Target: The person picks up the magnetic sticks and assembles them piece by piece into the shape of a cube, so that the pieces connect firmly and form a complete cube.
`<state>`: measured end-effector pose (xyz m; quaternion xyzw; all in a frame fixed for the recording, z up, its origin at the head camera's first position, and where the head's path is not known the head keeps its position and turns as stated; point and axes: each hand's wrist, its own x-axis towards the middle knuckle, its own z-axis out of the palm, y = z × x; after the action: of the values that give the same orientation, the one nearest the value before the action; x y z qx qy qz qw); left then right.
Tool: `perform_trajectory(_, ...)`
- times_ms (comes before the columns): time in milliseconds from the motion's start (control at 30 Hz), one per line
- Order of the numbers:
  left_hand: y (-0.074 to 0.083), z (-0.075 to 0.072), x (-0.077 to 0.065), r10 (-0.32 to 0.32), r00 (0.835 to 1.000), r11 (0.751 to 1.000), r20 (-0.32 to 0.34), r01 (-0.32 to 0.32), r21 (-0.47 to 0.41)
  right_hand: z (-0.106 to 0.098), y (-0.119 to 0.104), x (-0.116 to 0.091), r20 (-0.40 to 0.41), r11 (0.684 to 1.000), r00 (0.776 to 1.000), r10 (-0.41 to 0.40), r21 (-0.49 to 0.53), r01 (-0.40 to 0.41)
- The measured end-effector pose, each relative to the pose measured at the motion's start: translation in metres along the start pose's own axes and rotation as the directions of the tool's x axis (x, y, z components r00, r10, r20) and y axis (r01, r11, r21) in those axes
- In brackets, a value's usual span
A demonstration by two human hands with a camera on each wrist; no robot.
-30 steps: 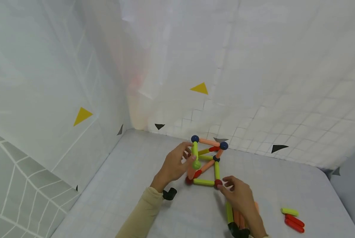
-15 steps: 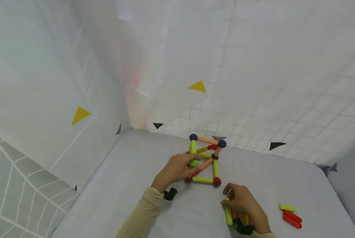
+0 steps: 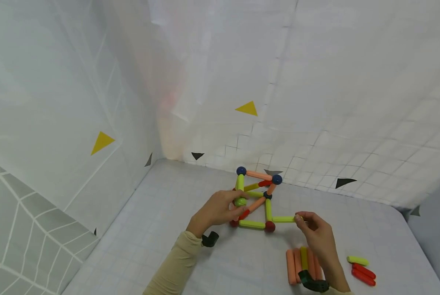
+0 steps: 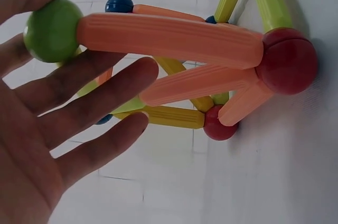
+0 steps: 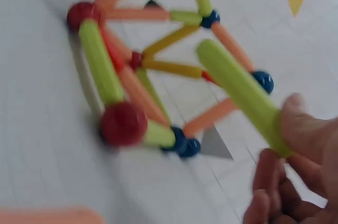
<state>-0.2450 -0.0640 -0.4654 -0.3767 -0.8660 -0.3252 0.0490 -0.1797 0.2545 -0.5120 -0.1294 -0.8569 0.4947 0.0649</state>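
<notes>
A magnetic stick-and-ball frame [image 3: 257, 175] stands on the covered surface, made of green, orange, yellow and red sticks joined by red and blue balls. My left hand [image 3: 217, 209] pinches a green ball [image 4: 53, 29] at the frame's near upper corner; an orange stick [image 4: 174, 39] runs from that ball down to a red ball [image 4: 289, 61]. To the right of the frame, my right hand [image 3: 319, 233] pinches a light green stick [image 5: 243, 94] by one end. Its free end points toward the frame and is apart from the near right red ball [image 5: 124, 123].
Several orange sticks [image 3: 291, 266] and a yellow one [image 3: 303, 258] lie side by side below my right hand. Farther right are a short green stick [image 3: 357, 260] and two red ones [image 3: 363, 275]. A white sheeted wall [image 3: 315, 102] rises behind the frame.
My right hand has left the near red ball, gone down to the stick pile, taken the light green stick and lifted it up beside the frame. My left hand has lowered onto the green ball.
</notes>
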Motion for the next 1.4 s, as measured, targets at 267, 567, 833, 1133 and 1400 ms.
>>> perform_trajectory(267,-0.003,-0.003,-0.001,-0.005,1.000,0.999,-0.001,0.005,-0.049,0.024,-0.018,-0.004,-0.094,0.986,0.996,0.003,0.163,0.013)
perform_trajectory(567,-0.002,-0.007,-0.003,-0.036,0.999,0.998,0.025,0.037,-0.047,0.057,-0.044,-0.007,-0.056,0.957,0.998,-0.027,0.288,0.042)
perform_trajectory(833,-0.001,-0.007,-0.003,-0.047,0.998,0.998,0.038,0.049,-0.043,0.076,-0.054,-0.009,0.001,0.933,0.997,-0.071,0.354,0.066)
perform_trajectory(1133,0.002,-0.005,-0.003,-0.047,0.999,0.999,0.026,0.048,-0.020,0.069,-0.053,-0.008,-0.001,0.910,0.998,0.069,0.411,-0.062)
perform_trajectory(1400,0.002,-0.001,-0.002,-0.068,0.998,0.998,0.002,0.068,-0.002,0.074,-0.058,-0.013,0.004,0.915,1.000,-0.003,0.404,0.001)
